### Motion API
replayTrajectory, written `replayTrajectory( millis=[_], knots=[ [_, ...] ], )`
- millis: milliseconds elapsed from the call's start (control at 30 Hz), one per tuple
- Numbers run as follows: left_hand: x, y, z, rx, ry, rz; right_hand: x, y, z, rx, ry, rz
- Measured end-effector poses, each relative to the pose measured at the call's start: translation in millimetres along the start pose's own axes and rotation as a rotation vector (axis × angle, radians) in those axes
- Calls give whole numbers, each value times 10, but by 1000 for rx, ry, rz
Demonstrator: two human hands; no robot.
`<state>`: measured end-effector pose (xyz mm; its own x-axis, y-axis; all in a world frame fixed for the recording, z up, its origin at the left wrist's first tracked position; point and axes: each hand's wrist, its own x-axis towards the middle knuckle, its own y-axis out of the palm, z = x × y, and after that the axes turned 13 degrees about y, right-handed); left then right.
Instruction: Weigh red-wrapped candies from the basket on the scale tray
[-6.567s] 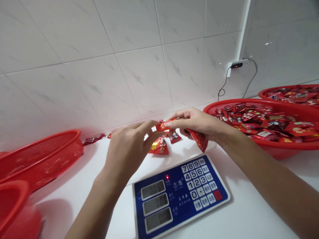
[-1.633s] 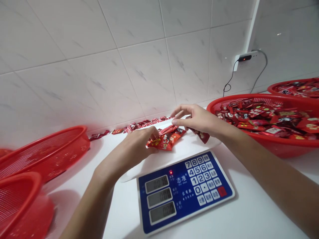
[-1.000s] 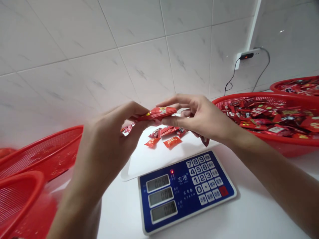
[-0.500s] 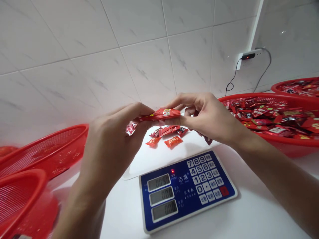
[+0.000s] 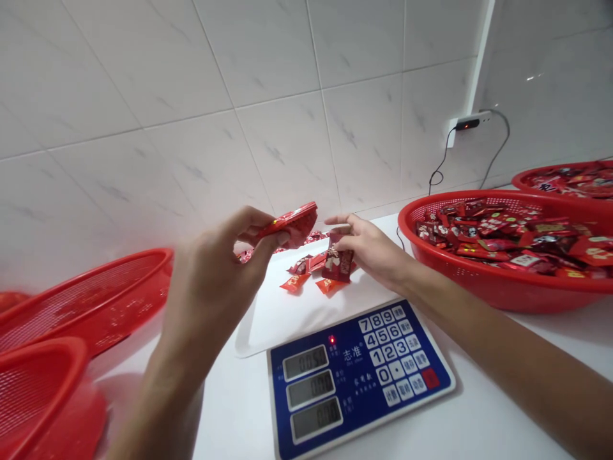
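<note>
My left hand pinches a shiny red packet above the scale's white pan. The packet tilts up to the right, and its far end looks spread apart. Between the thumb and fingers of my right hand hangs a dark red wrapped candy with pale print, just over the pan. Under and beside it lie several small wrapped candies, red and orange-red. The blue panel of the digital scale faces me, with keys and three small displays.
At the right stands a red plastic basket full of wrapped candies, with another filled basket behind it. Red baskets also stand at the left. A tiled wall rises behind, carrying a socket with cords.
My right hand has let go of the red packet and moved slightly down, now showing a dark red candy. The packet in my left hand has tilted upward.
</note>
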<state>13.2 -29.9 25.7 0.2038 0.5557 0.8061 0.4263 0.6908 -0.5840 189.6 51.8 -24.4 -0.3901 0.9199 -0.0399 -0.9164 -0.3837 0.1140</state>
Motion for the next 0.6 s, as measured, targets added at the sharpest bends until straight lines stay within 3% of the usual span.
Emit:
replayTrajectory(
  millis=[200,400,467,600],
  knots=[
    [-3,-36,-43,2,-7,-3,-41,54,-80,-156,-100,63],
    [-3,-33,-71,31,5,2,-57,-28,58,-209,-262,-162],
    [-11,-16,-88,36,59,11,-149,-20,156,-159,-329,-110],
    [-30,44,-109,35,252,-3,-383,47,278,-191,-346,146]
  ],
)
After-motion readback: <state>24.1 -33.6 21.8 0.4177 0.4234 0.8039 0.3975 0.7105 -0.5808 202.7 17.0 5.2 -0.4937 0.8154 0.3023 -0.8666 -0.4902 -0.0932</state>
